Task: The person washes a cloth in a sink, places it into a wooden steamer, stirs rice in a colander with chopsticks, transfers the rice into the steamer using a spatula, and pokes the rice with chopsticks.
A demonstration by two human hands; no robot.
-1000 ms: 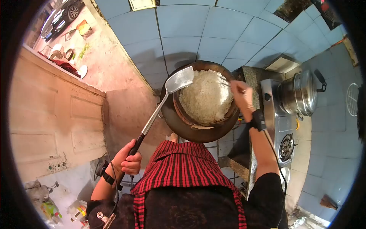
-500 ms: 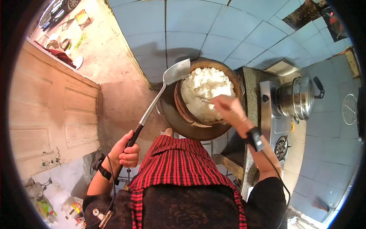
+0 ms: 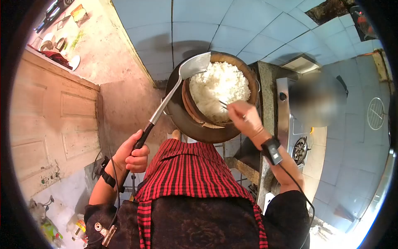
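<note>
My left hand [image 3: 134,153] is wrapped round the black handle of a metal wok spatula [image 3: 166,101]. Its blade is raised over the left rim of a round wooden steamer [image 3: 195,108]. White cooked rice [image 3: 219,85] fills the steamer, which stands inside a large dark wok [image 3: 199,133]. Over the near right part of the rice, my right hand [image 3: 244,118] is closed on what look like chopsticks [image 3: 224,104]. Only a short dark length of them shows, pointing at the rice; whether the tips touch it I cannot tell.
To the right, a gas stove [image 3: 283,103] stands on the counter, with a bare burner [image 3: 299,150] nearer me and a blurred pot shape behind. A tiled wall [image 3: 199,33] rises behind the wok. On the left is a wooden door [image 3: 62,120] beside an opening to outside.
My right hand has shifted slightly along the near right side of the rice, and the chopsticks' angle has changed. My left hand still holds the spatula over the rim. The view has shifted slightly.
</note>
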